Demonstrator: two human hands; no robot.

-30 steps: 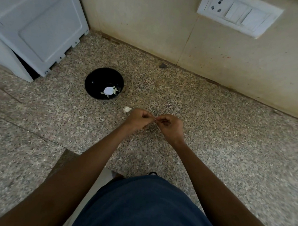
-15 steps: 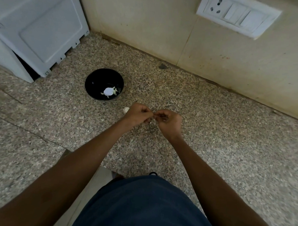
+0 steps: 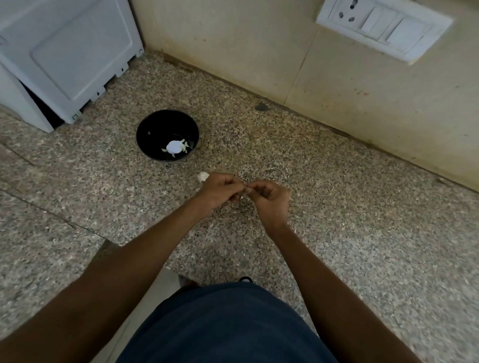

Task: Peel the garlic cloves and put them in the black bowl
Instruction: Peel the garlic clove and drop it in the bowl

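Note:
A black bowl (image 3: 152, 131) stands on the speckled stone counter, holding a white garlic piece (image 3: 175, 147) and a few pale slivers. In front of it, my left hand (image 3: 218, 190) and my right hand (image 3: 270, 200) meet fingertip to fingertip, both with curled fingers pinching a small garlic clove that is almost wholly hidden between them. A white piece of garlic (image 3: 203, 176) lies on the counter just left of my left hand.
A white appliance (image 3: 60, 44) stands at the back left. The beige wall (image 3: 266, 45) runs along the back with a white switch and socket plate (image 3: 382, 25). A counter seam crosses the left side. My dark blue clothing fills the bottom.
Both hands have drifted slightly away from me and to the left, staying joined on the clove. The bowl and loose garlic piece have not moved.

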